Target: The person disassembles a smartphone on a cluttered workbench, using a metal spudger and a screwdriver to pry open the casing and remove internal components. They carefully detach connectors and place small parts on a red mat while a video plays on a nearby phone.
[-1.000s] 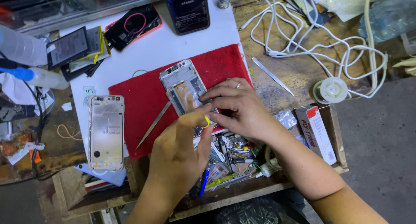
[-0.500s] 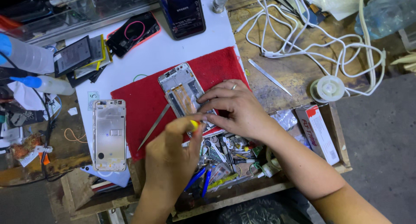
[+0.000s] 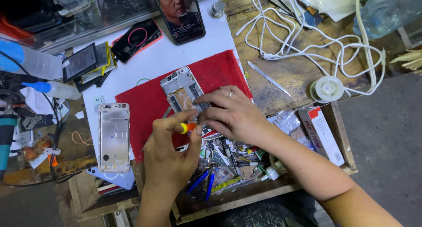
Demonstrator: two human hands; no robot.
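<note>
Opened phone: we see the opened phone (image 3: 182, 93) lying face up on the red mat (image 3: 145, 101), just above the centre of the view, its inner plates and a copper-coloured patch exposed, its lower end covered by the right hand.
Left hand: our left hand (image 3: 169, 150), at 6 o'clock from the phone, has its fingers closed around a small screwdriver (image 3: 188, 127) with an orange and yellow handle; the tip is hidden between the two hands, so we cannot tell where it touches.
Right hand: our right hand (image 3: 231, 115), at 4 o'clock from the phone, rests on the phone's lower end with fingers curled and pressing down; a ring shows on one finger. It pins the frame without enclosing it.
Doing it well: we judge that the driver should stand straight over the screw, with light downward pressure, while the right hand keeps the frame from sliding on the mat.
Risk: a slanted tip could slip across the exposed parts; a freed screw could roll off the mat.
Second frame: a silver phone frame (image 3: 114, 137) lies at 8 o'clock, partly off the mat's edge, well apart from both hands.
Tweezers: metal tweezers (image 3: 269, 79) lie at 3 o'clock on the wooden bench (image 3: 303, 71).
Tool tray: a clutter of small tools (image 3: 224, 165) sits at 5 o'clock, just below the hands.
Cables: white cables (image 3: 307, 42) loop at 2 o'clock.
</note>
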